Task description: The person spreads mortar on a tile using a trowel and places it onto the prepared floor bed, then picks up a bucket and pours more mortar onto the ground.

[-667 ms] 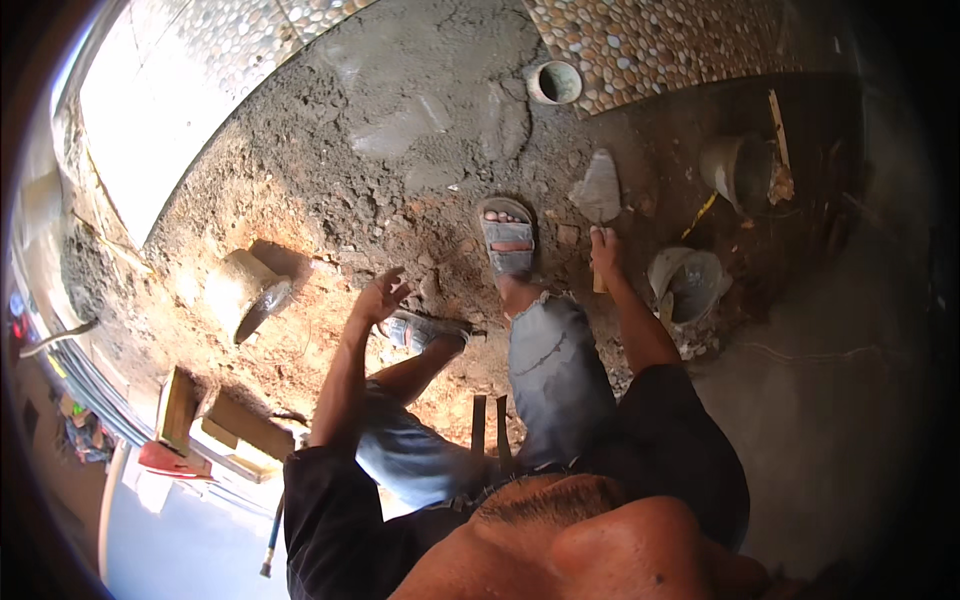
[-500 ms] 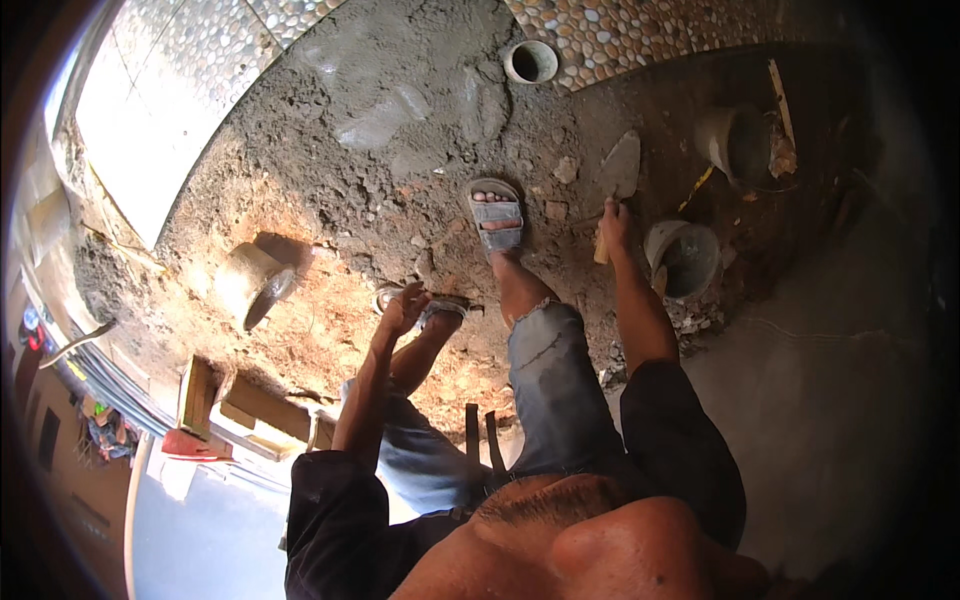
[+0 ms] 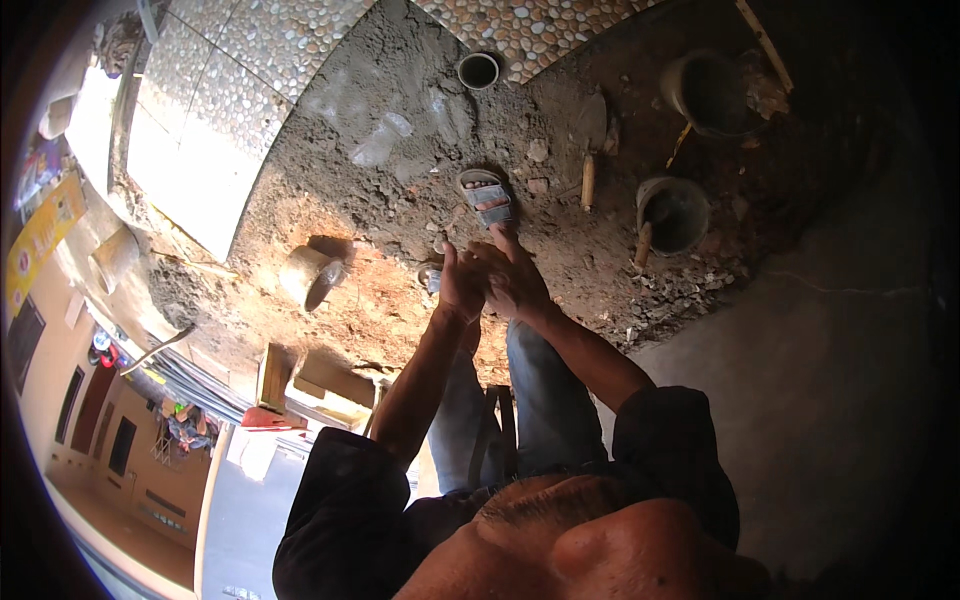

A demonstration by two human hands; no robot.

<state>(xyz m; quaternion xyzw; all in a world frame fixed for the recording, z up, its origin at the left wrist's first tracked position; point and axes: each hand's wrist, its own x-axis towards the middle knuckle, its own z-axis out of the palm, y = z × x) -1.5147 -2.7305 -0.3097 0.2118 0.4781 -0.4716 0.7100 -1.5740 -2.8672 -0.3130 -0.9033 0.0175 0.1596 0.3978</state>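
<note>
My left hand and my right hand meet in front of my knees, palms touching or nearly so. The fingers I can make out are stretched apart, and neither hand appears to hold anything. Some fingers overlap and are hard to separate. A pointed trowel with a wooden handle lies on the soil, ahead and to the right of my hands. Right of it stands a bucket with a wooden handle sticking out. My sandalled foot is just beyond my fingers.
Wet grey mortar spreads toward the pebbled tiles. A round pipe-like opening sits at their edge. Another bucket stands far right beside a wooden stick. A bucket lies tipped at left, near wooden boxes.
My right hand has let go of the trowel, which now lies on the ground, and has come left to meet my left hand. The view has shifted, showing more at the left.
</note>
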